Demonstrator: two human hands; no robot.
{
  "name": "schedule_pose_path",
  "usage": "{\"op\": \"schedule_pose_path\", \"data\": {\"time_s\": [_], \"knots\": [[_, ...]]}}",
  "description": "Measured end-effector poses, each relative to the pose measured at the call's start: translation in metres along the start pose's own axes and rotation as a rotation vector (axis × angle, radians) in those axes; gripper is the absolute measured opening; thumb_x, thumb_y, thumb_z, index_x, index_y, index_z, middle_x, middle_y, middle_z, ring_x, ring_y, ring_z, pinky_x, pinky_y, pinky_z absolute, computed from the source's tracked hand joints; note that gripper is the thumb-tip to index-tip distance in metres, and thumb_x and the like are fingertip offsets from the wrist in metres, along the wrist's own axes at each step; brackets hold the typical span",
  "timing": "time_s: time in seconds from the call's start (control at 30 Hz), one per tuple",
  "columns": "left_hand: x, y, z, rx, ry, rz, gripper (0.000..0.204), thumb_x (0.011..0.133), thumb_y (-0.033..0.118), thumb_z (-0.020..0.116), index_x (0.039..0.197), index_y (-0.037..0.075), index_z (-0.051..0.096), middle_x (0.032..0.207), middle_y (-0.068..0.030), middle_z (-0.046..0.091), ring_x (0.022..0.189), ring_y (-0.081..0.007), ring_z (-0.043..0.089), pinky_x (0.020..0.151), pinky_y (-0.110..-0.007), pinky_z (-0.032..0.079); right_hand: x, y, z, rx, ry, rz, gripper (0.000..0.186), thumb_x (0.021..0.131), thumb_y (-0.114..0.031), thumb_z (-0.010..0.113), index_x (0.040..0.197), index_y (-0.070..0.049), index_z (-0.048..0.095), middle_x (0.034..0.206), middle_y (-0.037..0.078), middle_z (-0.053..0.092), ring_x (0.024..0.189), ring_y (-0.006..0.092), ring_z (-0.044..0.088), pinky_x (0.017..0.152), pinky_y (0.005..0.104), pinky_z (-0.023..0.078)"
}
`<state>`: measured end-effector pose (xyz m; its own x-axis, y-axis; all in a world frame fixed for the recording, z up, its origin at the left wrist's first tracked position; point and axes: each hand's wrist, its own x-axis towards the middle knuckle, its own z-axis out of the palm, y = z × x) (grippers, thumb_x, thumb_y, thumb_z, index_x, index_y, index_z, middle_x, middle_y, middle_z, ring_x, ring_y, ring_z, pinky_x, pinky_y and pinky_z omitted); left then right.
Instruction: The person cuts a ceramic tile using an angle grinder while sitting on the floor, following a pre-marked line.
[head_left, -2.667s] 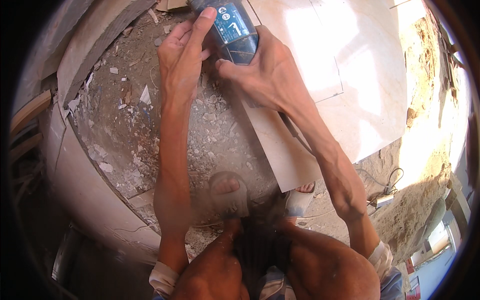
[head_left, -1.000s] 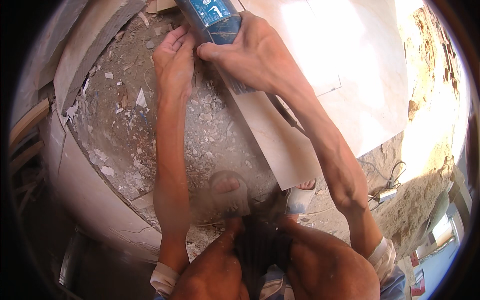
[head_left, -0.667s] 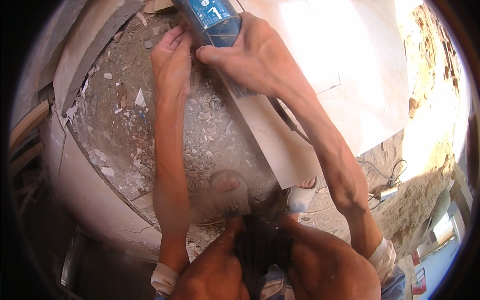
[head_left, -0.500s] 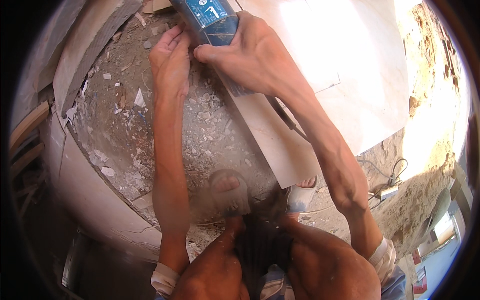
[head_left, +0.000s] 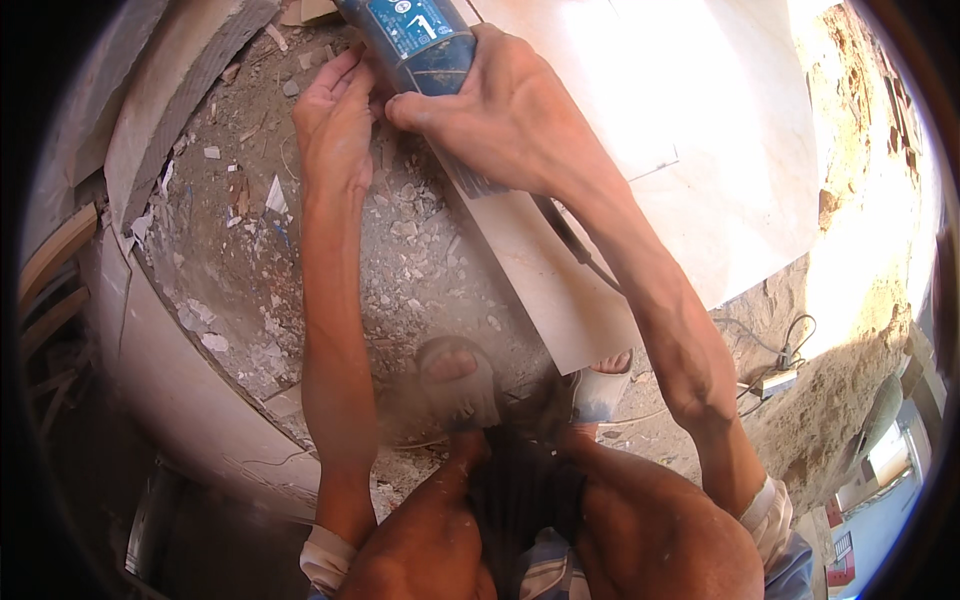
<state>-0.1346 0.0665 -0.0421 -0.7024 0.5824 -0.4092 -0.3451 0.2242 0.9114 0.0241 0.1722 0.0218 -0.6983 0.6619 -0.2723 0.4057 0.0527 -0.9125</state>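
Note:
My right hand (head_left: 490, 110) is closed round the rear body of a blue angle grinder (head_left: 410, 35), whose far end lies beyond the top edge of the picture. From under my right wrist its dark cord (head_left: 567, 232) runs back along my forearm. A large pale tile (head_left: 720, 120) lies beneath the tool and my right arm, with its long left edge beside the rubble. My left hand (head_left: 335, 110) is just left of the grinder, fingers curled in toward the thumb; what they hold, if anything, is hidden.
Broken chips and dust cover the ground (head_left: 240, 260) on the left. Upright slabs (head_left: 170, 110) stand at the far left, near a curved wooden piece (head_left: 60, 255). A power strip (head_left: 775, 383) with wires lies at right. Haze hangs around my sandalled feet (head_left: 455, 385).
My left hand and forearm have shifted slightly to the left. The grinder and my right hand have moved only a hair, with the grip unchanged.

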Motion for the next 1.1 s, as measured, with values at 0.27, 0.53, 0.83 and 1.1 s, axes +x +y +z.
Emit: {"op": "schedule_pose_path", "data": {"time_s": [0.27, 0.53, 0.83, 1.1], "knots": [[0.0, -0.002, -0.001, -0.039, 0.017, -0.007, 0.047, 0.107, 0.016, 0.076, 0.144, -0.01, 0.061, 0.126, -0.0182, 0.076, 0.107, -0.0218, 0.076, 0.089, -0.034, 0.062, -0.004, 0.003, 0.002, 0.005, 0.007, 0.002, 0.047, 0.079, -0.031, 0.084, 0.069, 0.013, 0.071, 0.062, 0.026, 0.068, 0.061, 0.0307, 0.075, 0.059, 0.0428, 0.059], [0.002, -0.005, -0.003, -0.051, 0.006, -0.016, 0.046, 0.108, 0.016, 0.075, 0.144, -0.009, 0.062, 0.127, -0.0168, 0.076, 0.109, -0.0219, 0.076, 0.093, -0.035, 0.062, -0.007, 0.004, 0.0, -0.018, 0.006, -0.001, 0.046, 0.079, -0.031, 0.085, 0.069, 0.012, 0.072, 0.063, 0.025, 0.069, 0.06, 0.031, 0.075, 0.059, 0.043, 0.059], [0.005, -0.007, -0.005, -0.058, 0.009, -0.027, 0.045, 0.107, 0.017, 0.077, 0.142, -0.008, 0.064, 0.125, -0.0158, 0.077, 0.107, -0.0218, 0.077, 0.094, -0.036, 0.062, -0.012, 0.004, -0.003, -0.035, -0.076, 0.059, 0.047, 0.083, -0.034, 0.083, 0.097, 0.01, 0.075, 0.079, 0.023, 0.075, 0.074, 0.0301, 0.077, 0.074, 0.0419, 0.061], [0.003, -0.006, -0.003, -0.062, 0.018, -0.026, 0.043, 0.107, 0.016, 0.076, 0.141, -0.008, 0.065, 0.124, -0.0153, 0.077, 0.107, -0.0227, 0.077, 0.097, -0.038, 0.063, -0.015, 0.007, 0.0, -0.002, -0.014, -0.005, 0.048, 0.081, -0.03, 0.084, 0.073, 0.015, 0.07, 0.066, 0.029, 0.07, 0.064, 0.0344, 0.078, 0.06, 0.0437, 0.061]]}}
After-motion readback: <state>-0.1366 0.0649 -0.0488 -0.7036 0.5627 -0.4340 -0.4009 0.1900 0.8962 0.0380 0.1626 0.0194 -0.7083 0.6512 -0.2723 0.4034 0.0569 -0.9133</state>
